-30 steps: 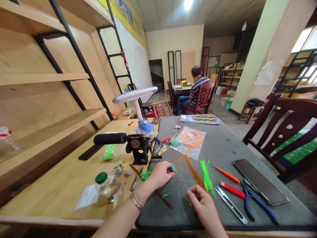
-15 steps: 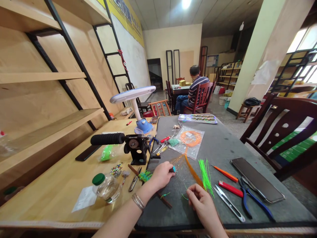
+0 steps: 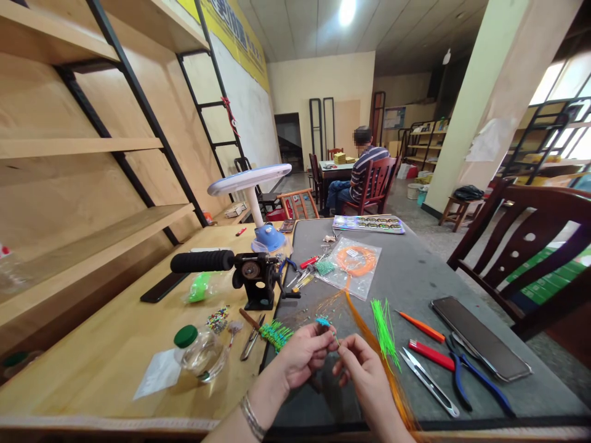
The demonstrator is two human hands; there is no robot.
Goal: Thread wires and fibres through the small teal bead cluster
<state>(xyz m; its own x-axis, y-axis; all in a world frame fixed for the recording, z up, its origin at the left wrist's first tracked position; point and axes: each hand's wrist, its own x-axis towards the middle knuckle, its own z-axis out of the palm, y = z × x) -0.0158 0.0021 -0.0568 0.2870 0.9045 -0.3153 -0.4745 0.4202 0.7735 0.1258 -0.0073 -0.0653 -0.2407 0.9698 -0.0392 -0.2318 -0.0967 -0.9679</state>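
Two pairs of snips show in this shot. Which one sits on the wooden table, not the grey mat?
The small pair on the wooden table; the larger silver pair lies on the grey mat at right.

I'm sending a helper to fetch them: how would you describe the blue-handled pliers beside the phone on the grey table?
Start at the grey-topped table and go to its front right, where a dark phone lies. The pliers lie just left of it, beside steel snips. Their splayed blue handles set them apart from the red tool and orange tool nearby.
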